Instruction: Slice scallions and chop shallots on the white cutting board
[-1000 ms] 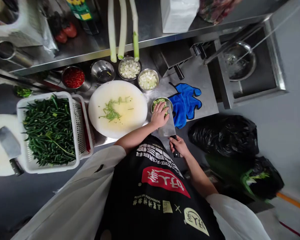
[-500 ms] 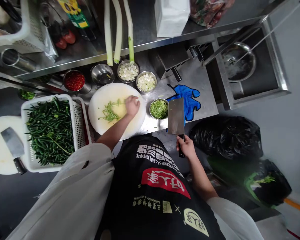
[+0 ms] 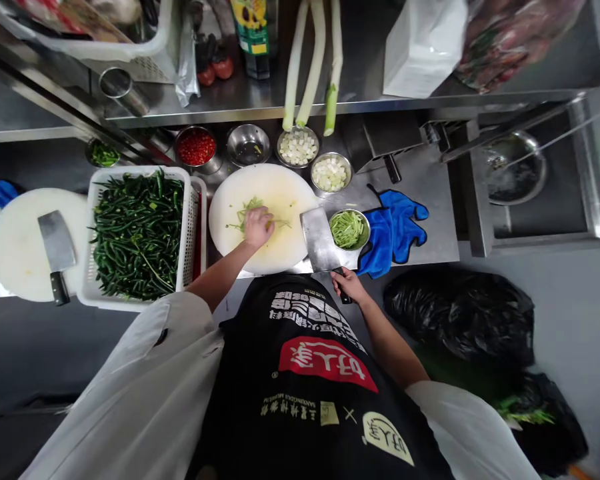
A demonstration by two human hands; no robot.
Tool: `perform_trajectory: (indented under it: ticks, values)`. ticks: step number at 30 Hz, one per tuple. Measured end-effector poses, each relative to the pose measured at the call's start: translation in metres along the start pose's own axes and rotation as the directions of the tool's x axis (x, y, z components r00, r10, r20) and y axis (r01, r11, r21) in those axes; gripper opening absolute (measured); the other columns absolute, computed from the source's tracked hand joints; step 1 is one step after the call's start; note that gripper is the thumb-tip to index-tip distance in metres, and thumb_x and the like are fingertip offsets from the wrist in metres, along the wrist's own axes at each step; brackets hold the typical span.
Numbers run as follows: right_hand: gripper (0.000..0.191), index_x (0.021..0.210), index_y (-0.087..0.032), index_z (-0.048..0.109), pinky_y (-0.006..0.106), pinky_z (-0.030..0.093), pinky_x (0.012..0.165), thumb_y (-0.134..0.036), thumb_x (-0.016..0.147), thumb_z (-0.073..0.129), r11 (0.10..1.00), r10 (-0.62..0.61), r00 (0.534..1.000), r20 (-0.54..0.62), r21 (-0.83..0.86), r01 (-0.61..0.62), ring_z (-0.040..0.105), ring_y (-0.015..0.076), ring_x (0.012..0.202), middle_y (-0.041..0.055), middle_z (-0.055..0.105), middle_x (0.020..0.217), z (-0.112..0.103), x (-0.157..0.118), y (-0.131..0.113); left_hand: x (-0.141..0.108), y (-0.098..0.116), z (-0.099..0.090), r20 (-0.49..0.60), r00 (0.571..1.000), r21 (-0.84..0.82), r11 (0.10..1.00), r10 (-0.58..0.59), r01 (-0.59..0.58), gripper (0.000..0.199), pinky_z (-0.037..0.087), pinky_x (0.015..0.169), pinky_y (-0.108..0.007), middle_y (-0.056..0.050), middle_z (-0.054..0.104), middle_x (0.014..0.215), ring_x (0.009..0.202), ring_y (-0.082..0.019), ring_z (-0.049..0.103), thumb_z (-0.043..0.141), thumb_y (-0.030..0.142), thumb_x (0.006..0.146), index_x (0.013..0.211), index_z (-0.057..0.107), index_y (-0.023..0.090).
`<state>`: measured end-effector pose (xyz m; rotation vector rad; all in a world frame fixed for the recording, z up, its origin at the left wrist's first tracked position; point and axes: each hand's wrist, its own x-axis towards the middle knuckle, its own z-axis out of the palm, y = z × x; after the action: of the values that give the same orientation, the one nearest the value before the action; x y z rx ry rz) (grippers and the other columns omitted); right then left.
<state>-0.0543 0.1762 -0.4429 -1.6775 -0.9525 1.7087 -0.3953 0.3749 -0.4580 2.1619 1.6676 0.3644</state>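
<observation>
My left hand (image 3: 259, 227) is over the round white cutting board (image 3: 293, 193), its fingers curled down onto thin green vegetable strips (image 3: 251, 204). Strips stick out on both sides of it. With my right hand (image 3: 349, 285) I grip the dark handle of a cleaver (image 3: 321, 240). Its broad blade lies flat over the board's right edge, beside a metal bowl of cut green strips (image 3: 347, 230).
Left of the board stands a white basket (image 3: 187, 233) of green chillies; beyond it lies another cleaver (image 3: 57, 241). Bowls of chopped white scallion (image 3: 298, 147) and red chillies (image 3: 196, 147) line the back. Blue gloves (image 3: 393, 230) lie at right. Overhead, a shelf (image 3: 260, 107) holds long scallions.
My left hand has moved left across the board onto the green strips. The cleaver has swung left from beside the gloves to the board's edge. The view has shifted too.
</observation>
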Motion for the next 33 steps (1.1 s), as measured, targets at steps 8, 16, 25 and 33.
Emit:
perform_trajectory:
  ticks: [8, 16, 25, 33]
  values:
    - [0.060, 0.080, -0.027, 0.049, 0.025, 0.040, 0.040, -0.080, 0.077, 0.077, 1.000, -0.018, 0.999, 0.043, 0.022, 0.017, 0.050, 0.0120, 0.038, -0.0074, 0.057, 0.055, 0.050, 0.048, -0.004, -0.021, -0.041, 0.014, -0.225, 0.918, -0.058, 0.945, -0.326, 0.322, 0.077, 0.020, 0.136, -0.066, -0.024, 0.027, 0.179, 0.170, -0.038, 0.016, 0.053, 0.053, 0.103, 0.168, 0.039, 0.013]
    - [0.061, 0.084, -0.029, 0.042, 0.025, 0.042, 0.040, -0.078, 0.077, 0.078, 0.996, -0.076, 0.993, 0.087, 0.043, 0.073, 0.049, 0.0118, 0.039, -0.0085, 0.058, 0.056, 0.102, 0.079, -0.030, 0.021, -0.019, 0.015, -0.020, 1.000, -0.171, 0.985, -0.009, 0.006, 0.074, 0.010, 0.141, -0.056, -0.017, 0.036, 0.177, 0.168, -0.035, 0.024, 0.059, 0.056, 0.098, 0.158, 0.057, 0.013]
    - [0.056, 0.084, -0.029, 0.044, 0.023, 0.039, 0.037, -0.071, 0.076, 0.081, 0.993, -0.088, 0.976, 0.201, 0.097, 0.069, 0.047, 0.0113, 0.036, -0.0107, 0.055, 0.051, 0.146, 0.092, -0.036, 0.010, -0.002, 0.032, -0.176, 0.968, -0.169, 0.974, -0.179, 0.149, 0.068, 0.020, 0.141, -0.053, -0.017, 0.032, 0.179, 0.169, -0.033, 0.022, 0.052, 0.043, 0.105, 0.166, 0.045, 0.013]
    - [0.051, 0.083, -0.027, 0.047, 0.022, 0.037, 0.040, -0.070, 0.085, 0.075, 0.977, -0.181, 0.983, 0.041, 0.121, 0.175, 0.048, 0.0098, 0.036, -0.0108, 0.054, 0.051, 0.075, 0.031, -0.045, 0.030, 0.090, 0.036, -0.249, 0.964, -0.277, 0.947, 0.093, -0.163, 0.065, 0.022, 0.139, -0.058, -0.014, 0.031, 0.179, 0.170, -0.035, 0.019, 0.062, 0.044, 0.102, 0.161, 0.051, 0.019]
